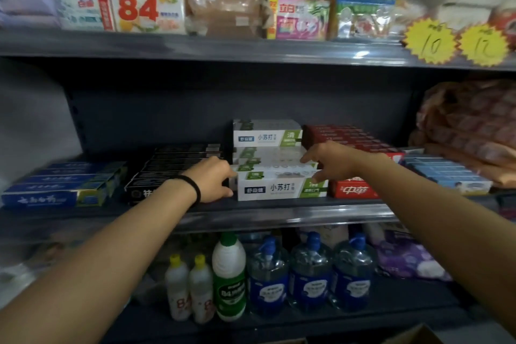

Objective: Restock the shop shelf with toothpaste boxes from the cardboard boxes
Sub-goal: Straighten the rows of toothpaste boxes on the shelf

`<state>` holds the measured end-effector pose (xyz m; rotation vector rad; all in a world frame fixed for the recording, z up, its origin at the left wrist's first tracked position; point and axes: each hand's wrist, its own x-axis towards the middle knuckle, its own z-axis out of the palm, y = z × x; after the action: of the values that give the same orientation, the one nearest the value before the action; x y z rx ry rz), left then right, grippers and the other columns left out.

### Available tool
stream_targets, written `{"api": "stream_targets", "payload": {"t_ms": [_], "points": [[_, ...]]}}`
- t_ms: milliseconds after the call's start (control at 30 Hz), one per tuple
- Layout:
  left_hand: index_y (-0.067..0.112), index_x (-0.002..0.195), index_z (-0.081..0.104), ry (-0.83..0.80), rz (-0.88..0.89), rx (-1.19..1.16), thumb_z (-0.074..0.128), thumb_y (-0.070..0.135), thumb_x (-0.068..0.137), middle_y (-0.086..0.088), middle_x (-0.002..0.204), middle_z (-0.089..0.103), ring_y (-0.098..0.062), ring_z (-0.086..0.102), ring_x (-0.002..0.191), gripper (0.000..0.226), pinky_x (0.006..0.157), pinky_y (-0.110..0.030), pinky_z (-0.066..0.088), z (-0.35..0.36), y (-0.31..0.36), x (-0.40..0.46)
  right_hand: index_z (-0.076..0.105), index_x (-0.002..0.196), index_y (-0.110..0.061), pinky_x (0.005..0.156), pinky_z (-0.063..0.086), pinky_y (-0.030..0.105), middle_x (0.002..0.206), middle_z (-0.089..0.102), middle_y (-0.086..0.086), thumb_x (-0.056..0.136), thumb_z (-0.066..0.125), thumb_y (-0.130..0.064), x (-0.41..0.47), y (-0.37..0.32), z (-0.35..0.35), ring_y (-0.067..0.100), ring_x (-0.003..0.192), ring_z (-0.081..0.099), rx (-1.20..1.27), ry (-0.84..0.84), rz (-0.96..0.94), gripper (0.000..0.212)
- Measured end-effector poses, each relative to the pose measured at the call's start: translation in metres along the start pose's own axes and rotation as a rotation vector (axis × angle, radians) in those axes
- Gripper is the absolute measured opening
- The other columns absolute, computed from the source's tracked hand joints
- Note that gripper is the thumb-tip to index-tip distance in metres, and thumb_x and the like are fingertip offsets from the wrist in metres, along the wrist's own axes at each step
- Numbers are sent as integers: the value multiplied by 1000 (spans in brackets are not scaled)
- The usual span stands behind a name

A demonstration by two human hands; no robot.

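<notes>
Hands bracket the front white-and-green toothpaste box (282, 186) on the middle shelf (251, 212): your left hand (213, 183) presses its left end, fingers curled against it beside the black toothpaste boxes (173, 169), while your right hand (328, 160) rests spread fingers along its top right edge, next to the red toothpaste boxes (354, 188). That two-sided hold looks meant to square the box with the row stacked behind it. A cardboard box (413, 336) corner shows at the bottom edge.

"84" on upper-shelf pack (148, 10); "10" on yellow star tag (430, 43); "中華" on red toothpaste box (353, 190).
</notes>
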<state>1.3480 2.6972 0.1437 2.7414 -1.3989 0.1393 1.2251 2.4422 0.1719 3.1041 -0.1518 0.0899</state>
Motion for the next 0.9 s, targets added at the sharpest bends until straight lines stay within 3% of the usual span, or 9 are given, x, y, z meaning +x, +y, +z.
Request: {"api": "stream_targets", "payload": {"t_ms": [100, 200, 400, 500, 567, 633, 767, 900], "points": [[20, 114, 68, 23, -35, 1, 67, 23, 86, -4, 100, 66, -19, 59, 90, 28, 70, -23, 41, 1, 8, 8, 51, 137, -18, 101, 40, 30, 139, 51, 0, 84, 72, -24, -8, 16, -1, 18, 122, 50, 12, 28, -4, 58], [17, 114, 68, 26, -86, -17, 66, 18, 86, -5, 102, 67, -20, 61, 91, 28, 73, -26, 46, 2, 6, 24, 53, 135, -18, 100, 44, 33, 133, 55, 1, 85, 70, -22, -7, 29, -3, 18, 117, 53, 13, 24, 4, 53], [10, 104, 70, 2, -65, -35, 63, 15, 88, 5, 77, 54, -15, 53, 76, 19, 67, -24, 39, -3, -2, 70, 55, 132, -15, 96, 42, 29, 129, 59, 2, 87, 68, -16, 20, 47, -5, 18, 115, 55, 42, 7, 37, 46], [7, 85, 67, -1, -75, -60, 61, 10, 88, 6, 69, 46, -18, 52, 72, 7, 66, -25, 39, -4, -6, 94, 57, 130, -17, 96, 44, 31, 128, 60, 3, 88, 66, -15, 43, 56, -2, 17, 113, 55, 73, -17, 62, 43], [19, 63, 58, -9, -102, -62, 61, 9, 87, 5, 64, 46, -14, 48, 63, 26, 62, -24, 38, 0, -15, 108, 57, 131, -17, 94, 42, 29, 128, 59, 2, 90, 65, -15, 57, 60, 0, 17, 114, 54, 64, -34, 73, 42], [13, 62, 57, -28, -131, -59, 59, 9, 87, 1, 67, 51, -14, 48, 62, 26, 61, -24, 38, 5, -27, 122, 56, 133, -16, 93, 41, 27, 131, 56, 1, 91, 63, -15, 69, 65, 3, 19, 117, 53, 46, -54, 77, 42], [8, 92, 70, -75, -181, -45, 56, 12, 89, -5, 89, 63, -20, 59, 81, 15, 66, -25, 42, 17, -45, 143, 61, 127, -17, 95, 45, 32, 128, 56, -1, 93, 59, -15, 94, 71, 12, 20, 114, 54, 0, -87, 55, 34], [12, 71, 57, -85, -215, -13, 54, 5, 88, -5, 86, 60, -19, 56, 76, 19, 64, -27, 40, 33, -54, 160, 59, 129, -21, 98, 46, 38, 131, 56, 1, 91, 60, -17, 121, 77, 29, 22, 115, 55, -1, -104, 37, 38]]}}
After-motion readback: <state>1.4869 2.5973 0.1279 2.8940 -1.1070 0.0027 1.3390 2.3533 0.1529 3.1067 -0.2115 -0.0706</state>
